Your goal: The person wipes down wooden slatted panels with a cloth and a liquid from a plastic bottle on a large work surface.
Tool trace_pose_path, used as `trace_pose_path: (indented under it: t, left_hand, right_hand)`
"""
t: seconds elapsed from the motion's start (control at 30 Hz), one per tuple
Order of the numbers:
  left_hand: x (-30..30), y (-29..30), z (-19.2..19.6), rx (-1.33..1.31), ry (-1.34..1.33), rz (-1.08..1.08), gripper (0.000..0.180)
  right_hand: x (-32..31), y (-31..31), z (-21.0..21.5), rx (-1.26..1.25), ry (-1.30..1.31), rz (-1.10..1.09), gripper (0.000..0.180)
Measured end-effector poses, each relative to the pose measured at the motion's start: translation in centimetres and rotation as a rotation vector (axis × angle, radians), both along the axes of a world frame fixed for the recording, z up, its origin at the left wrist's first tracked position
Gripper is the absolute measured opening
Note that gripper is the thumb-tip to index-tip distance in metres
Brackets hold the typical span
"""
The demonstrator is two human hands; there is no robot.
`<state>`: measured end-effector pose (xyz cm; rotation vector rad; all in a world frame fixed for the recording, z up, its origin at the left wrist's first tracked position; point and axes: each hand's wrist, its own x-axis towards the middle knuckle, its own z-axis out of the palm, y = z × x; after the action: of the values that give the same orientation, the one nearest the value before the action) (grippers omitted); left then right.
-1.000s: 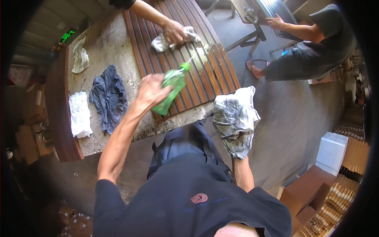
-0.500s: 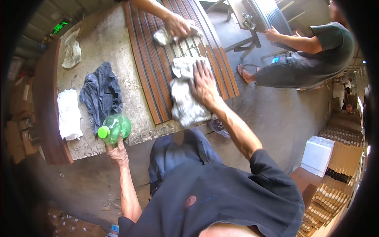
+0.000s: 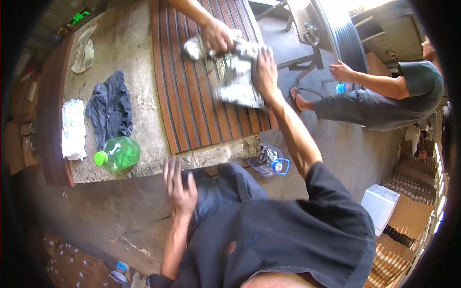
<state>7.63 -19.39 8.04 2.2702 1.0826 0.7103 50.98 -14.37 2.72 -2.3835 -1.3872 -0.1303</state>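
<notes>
The right hand [image 3: 265, 72] presses flat, fingers spread, on a crumpled grey-white cloth [image 3: 238, 79] at one o'clock on the brown slatted wooden panel [image 3: 185, 96]. The left hand [image 3: 178, 185] hangs empty, fingers loose, below the table edge. At nine o'clock a green plastic bottle [image 3: 119, 154] with a green cap lies on the concrete tabletop [image 3: 129, 43]; its contents cannot be told.

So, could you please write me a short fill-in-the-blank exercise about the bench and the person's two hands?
1. The right hand presses a grey rag onto the ____ panel.
2. The green bottle lies on its ____.
3. The left hand holds ____.
4. The dark cloth lies between the bottle and the pale ____.

Missing: slatted wooden; side; nothing; rag
</notes>
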Motion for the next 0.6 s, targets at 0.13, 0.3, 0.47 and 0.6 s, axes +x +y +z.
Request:
trace_pose_path:
  t: [0.13,0.3,0.47,0.6]
  left_hand:
    - [2.8,5.5,-5.5,0.149,0.143,0.111,0.058]
    - [3.9,5.6,-6.4,0.242,0.180,0.140,0.057]
    - [5.1,4.8,-6.3,0.211,0.195,0.103,0.056]
    - [3.3,5.4,-7.0,0.239,0.209,0.144,0.056]
  right_hand:
    - [-5.1,-1.3,0.4,-0.160,-0.049,0.089,0.082]
    - [-6.7,-9.0,0.3,-0.155,0.112,0.231,0.065]
    - [1.7,1.6,-0.1,0.000,0.027,0.098,0.055]
    - [-9.5,-7.9,0.8,-0.172,0.068,0.345,0.059]
